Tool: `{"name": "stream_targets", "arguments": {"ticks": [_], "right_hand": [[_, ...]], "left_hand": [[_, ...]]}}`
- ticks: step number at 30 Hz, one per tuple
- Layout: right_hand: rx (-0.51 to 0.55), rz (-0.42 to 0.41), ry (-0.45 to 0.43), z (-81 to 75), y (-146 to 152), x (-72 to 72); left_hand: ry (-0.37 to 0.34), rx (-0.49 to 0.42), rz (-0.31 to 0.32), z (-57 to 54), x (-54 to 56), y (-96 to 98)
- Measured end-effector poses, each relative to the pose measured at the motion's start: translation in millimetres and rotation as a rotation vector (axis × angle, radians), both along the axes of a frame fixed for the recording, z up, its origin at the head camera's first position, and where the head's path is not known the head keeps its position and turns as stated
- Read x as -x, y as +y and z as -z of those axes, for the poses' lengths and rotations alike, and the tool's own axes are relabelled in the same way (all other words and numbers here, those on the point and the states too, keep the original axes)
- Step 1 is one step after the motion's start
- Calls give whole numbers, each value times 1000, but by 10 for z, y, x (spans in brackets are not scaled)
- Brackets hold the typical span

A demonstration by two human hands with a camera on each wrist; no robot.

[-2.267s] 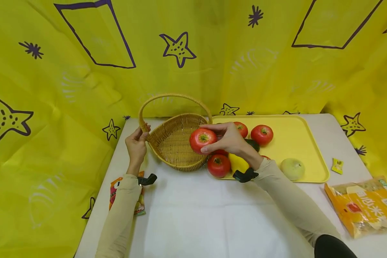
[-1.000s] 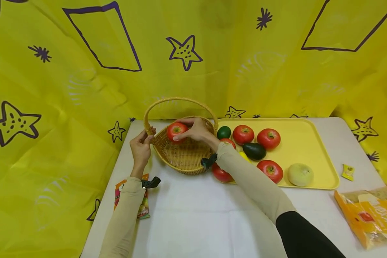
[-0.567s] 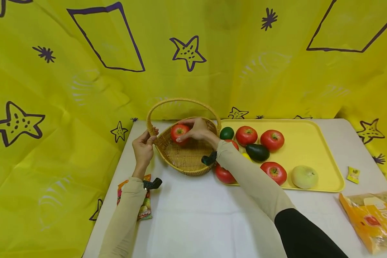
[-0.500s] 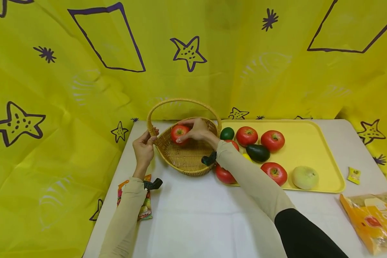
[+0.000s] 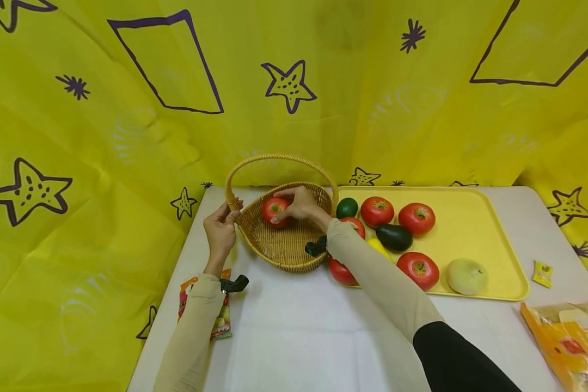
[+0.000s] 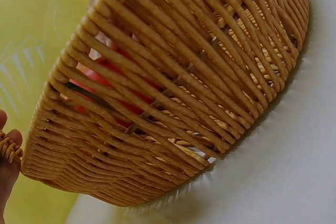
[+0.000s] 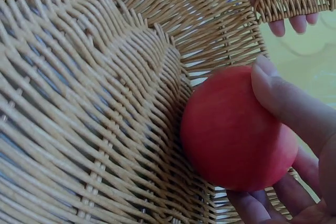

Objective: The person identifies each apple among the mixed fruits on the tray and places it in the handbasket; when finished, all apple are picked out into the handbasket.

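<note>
My left hand (image 5: 220, 231) grips the base of the handle on the left side of a wicker basket (image 5: 286, 247). Inside that basket, my right hand (image 5: 301, 204) holds a red apple (image 5: 274, 211) near the back left wall. Up close in the right wrist view, the thumb lies over the apple (image 7: 236, 129) and the other fingers curl under it, with the woven wall right beside it. Through the gaps of the weave, the left wrist view shows parts of the apple (image 6: 118, 85). The basket's lower right rim is partly behind the right wrist camera.
Right of the basket, a yellow tray (image 5: 470, 228) holds several red apples (image 5: 416, 219), an avocado (image 5: 394, 237), a small green fruit (image 5: 347, 207), a partly hidden yellow fruit and a pale round fruit (image 5: 467, 276). Snack packets (image 5: 568, 340) lie at right and under the left forearm.
My right hand has carried the apple leftward from the basket's right rim down into the basket. Over the last half second the hands stay nearly still; the head view shifts slightly.
</note>
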State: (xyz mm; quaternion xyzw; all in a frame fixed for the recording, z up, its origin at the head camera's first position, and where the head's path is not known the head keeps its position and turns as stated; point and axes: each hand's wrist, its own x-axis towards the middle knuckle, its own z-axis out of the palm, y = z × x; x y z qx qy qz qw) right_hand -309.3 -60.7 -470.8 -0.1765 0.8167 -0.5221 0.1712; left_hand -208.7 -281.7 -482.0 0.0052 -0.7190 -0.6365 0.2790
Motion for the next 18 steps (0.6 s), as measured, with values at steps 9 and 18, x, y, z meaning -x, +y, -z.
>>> {"name": "stream_targets", "arguments": {"ticks": [9,18], "right_hand": [[-60,-4,20,-30,-4,9],[-106,-31,9,-7,-2,10]], "left_hand": [[14,-6,0,7,15,0],[5,-25,-8,16,11,4]]}}
